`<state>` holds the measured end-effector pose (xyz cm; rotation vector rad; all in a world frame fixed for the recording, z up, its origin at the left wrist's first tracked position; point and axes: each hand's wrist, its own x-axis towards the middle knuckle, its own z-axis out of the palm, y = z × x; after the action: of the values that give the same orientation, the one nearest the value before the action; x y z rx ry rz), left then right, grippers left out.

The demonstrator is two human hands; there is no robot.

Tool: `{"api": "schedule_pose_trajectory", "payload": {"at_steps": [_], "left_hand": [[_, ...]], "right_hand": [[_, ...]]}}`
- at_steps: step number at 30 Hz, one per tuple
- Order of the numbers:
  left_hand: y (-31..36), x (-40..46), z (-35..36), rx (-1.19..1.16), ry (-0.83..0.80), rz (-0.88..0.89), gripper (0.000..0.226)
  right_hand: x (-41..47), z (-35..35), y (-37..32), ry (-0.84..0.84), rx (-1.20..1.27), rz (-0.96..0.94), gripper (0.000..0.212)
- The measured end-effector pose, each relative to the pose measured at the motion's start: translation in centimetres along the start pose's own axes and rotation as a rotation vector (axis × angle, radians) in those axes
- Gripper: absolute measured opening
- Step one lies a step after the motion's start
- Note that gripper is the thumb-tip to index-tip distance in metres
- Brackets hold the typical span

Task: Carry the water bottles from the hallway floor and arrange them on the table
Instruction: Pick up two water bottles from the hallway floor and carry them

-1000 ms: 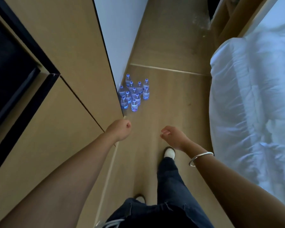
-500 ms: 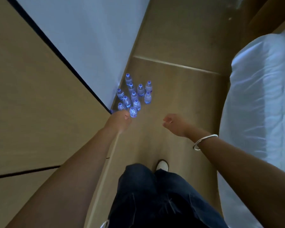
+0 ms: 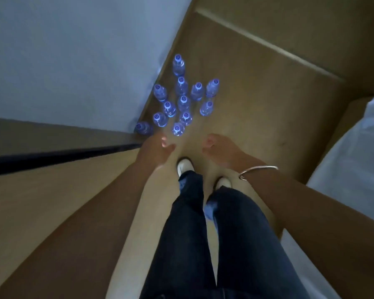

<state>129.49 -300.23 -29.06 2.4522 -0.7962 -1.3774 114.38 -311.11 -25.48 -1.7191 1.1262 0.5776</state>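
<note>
Several small water bottles [image 3: 183,102] with blue caps stand upright in a tight cluster on the wooden hallway floor, next to the white wall. Both my hands reach down toward them. My left hand [image 3: 158,148] hovers just short of the nearest bottle [image 3: 178,128], fingers loose, holding nothing. My right hand [image 3: 219,148], with a silver bangle on the wrist, hangs a little to the right of the cluster, fingers relaxed and empty. The frame is motion-blurred.
A white wall [image 3: 73,61] and a wooden cabinet face [image 3: 41,201] with a black edge line the left side. A bed with white bedding [image 3: 354,158] lies on the right. My feet in white shoes [image 3: 185,166] stand just behind the bottles.
I have walked closer to the bottles and the view has tilted down. Both hands have moved forward and lower, now just short of the cluster.
</note>
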Motion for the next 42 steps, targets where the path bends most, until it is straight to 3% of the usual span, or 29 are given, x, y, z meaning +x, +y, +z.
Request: {"api": "schedule_pose_trajectory", "payload": {"at_steps": [2, 7, 11, 20, 26, 31, 35, 42], "left_hand": [[-0.6, 3.2, 1.6, -0.04, -0.005, -0.056, 0.047], [-3.0, 11.0, 7.1, -0.09, 0.054, -0.174, 0.061], [-5.1, 16.1, 12.9, -0.176, 0.097, -0.289, 0.071], [-9.5, 26.7, 21.7, -0.307, 0.228, -0.521, 0.092], [-11.9, 32.0, 24.0, -0.549, 0.251, -0.624, 0.104], [-12.4, 34.1, 24.0, -0.616, 0.346, -0.441, 0.08], [-12.7, 34.1, 23.7, -0.534, 0.419, -0.322, 0.067], [-13.2, 33.0, 23.0, -0.523, 0.422, -0.249, 0.056]], "right_hand": [[4.2, 0.0, 1.0, -0.029, 0.007, 0.014, 0.011], [14.0, 2.1, 4.9, -0.05, -0.005, -0.007, 0.036], [20.5, 4.4, 8.7, -0.092, -0.092, -0.04, 0.042], [34.0, 7.9, 14.0, -0.003, -0.299, -0.191, 0.063], [40.1, 9.7, 14.4, 0.013, -0.228, -0.324, 0.071], [42.7, 10.8, 13.5, 0.074, -0.276, -0.39, 0.058], [43.8, 11.2, 13.8, 0.066, -0.319, -0.409, 0.06], [42.0, 11.1, 15.3, 0.067, -0.236, -0.437, 0.06]]}}
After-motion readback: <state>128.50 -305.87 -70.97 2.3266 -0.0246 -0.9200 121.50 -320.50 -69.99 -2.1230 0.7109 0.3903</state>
